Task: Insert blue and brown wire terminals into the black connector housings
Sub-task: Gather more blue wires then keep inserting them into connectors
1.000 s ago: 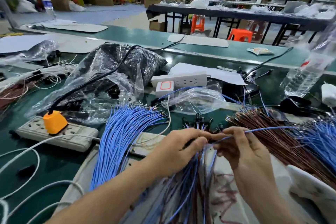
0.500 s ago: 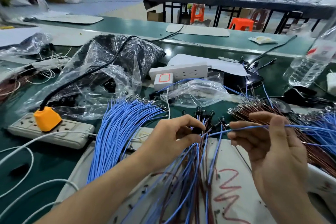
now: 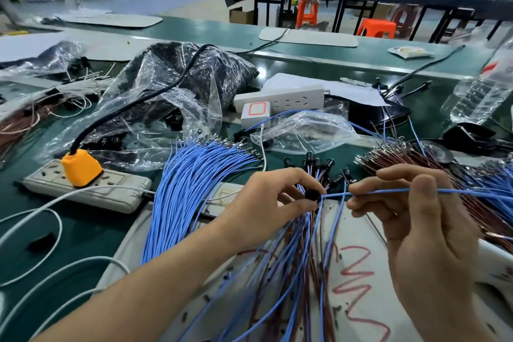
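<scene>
Since a moment ago the right hand (image 3: pixel 416 225) has drawn its blue wire (image 3: pixel 388 191) level, its tip now at the black connector housing (image 3: pixel 312 194). The left hand (image 3: pixel 266 200) pinches that housing above the loose blue bundle (image 3: pixel 194 189); right fingers grip the wire.

Right hand (image 3: pixel 422 233) has drawn the blue wire (image 3: pixel 388 191) taut rightward
</scene>
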Motion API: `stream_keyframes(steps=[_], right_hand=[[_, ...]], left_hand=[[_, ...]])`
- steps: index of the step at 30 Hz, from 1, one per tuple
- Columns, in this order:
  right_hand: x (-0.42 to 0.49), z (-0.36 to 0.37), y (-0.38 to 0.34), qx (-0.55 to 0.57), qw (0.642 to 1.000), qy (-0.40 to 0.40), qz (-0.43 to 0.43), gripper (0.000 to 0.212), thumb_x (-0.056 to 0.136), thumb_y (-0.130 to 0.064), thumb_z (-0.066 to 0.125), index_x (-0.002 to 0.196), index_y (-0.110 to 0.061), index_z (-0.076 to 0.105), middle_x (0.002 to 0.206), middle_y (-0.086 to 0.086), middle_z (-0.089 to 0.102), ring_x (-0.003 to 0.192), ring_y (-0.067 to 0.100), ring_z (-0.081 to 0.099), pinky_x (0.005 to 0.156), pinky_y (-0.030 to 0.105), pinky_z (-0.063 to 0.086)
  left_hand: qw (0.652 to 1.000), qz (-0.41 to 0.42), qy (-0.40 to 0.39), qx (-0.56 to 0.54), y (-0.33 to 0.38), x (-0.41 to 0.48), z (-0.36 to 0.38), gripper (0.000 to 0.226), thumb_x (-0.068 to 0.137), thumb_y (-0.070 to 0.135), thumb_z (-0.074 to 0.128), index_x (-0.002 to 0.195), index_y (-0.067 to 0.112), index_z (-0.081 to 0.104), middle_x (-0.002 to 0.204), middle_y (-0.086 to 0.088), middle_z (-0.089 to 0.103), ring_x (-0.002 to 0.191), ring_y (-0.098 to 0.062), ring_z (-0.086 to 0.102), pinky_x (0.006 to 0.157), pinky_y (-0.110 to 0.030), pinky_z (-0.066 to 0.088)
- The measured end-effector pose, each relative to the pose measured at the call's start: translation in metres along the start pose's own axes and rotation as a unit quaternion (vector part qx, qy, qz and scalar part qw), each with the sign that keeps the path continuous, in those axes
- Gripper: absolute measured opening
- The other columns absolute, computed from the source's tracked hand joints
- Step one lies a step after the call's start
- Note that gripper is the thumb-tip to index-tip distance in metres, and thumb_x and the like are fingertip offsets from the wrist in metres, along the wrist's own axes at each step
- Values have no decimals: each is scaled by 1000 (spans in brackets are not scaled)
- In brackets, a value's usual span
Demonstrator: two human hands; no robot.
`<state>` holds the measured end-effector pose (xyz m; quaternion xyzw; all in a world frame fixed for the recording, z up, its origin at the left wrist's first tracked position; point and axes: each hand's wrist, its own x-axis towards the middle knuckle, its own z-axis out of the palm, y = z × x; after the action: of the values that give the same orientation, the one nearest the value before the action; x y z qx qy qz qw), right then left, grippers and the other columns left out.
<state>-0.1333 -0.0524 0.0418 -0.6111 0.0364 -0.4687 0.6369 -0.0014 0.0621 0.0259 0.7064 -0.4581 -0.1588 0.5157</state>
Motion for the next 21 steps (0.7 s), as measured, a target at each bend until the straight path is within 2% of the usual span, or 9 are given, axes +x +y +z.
stream_keyframes(steps=[6, 13, 17, 21], right_hand=[[-6, 1, 3, -47, 998, -27, -26, 28, 97, -46, 43, 93, -24, 61, 83, 8, 69, 70, 27, 67, 68, 27, 54], [-10, 0, 7, -113, 991, -60, -46, 29, 100, -45, 39, 92, -25, 59, 86, 2, 68, 73, 22, 68, 69, 29, 54], [-11, -2, 10, -141, 986, -78, -41, 33, 100, -47, 37, 93, -24, 60, 87, 0, 68, 75, 17, 69, 70, 28, 55], [-10, -4, 14, -159, 984, -81, -18, 36, 99, -50, 36, 92, -26, 62, 85, -5, 69, 75, 18, 69, 69, 34, 55]], left_hand=[[1000, 12, 0, 1, 1, -2, 0, 23, 81, 5, 73, 95, 23, 68, 83, 10, 67, 75, -5, 62, 75, -29, 53], [1000, 12, -11, -4, 2, -3, 1, 19, 81, 8, 73, 98, 16, 70, 87, -1, 70, 77, -11, 62, 74, -30, 52], [1000, 26, -11, 7, 1, -3, 1, 18, 81, 12, 74, 97, 18, 71, 84, 5, 71, 78, -6, 63, 75, -30, 52], [998, 45, -9, 35, 1, -3, 0, 18, 80, 15, 74, 97, 21, 71, 84, 18, 69, 83, 2, 62, 76, -19, 48]])
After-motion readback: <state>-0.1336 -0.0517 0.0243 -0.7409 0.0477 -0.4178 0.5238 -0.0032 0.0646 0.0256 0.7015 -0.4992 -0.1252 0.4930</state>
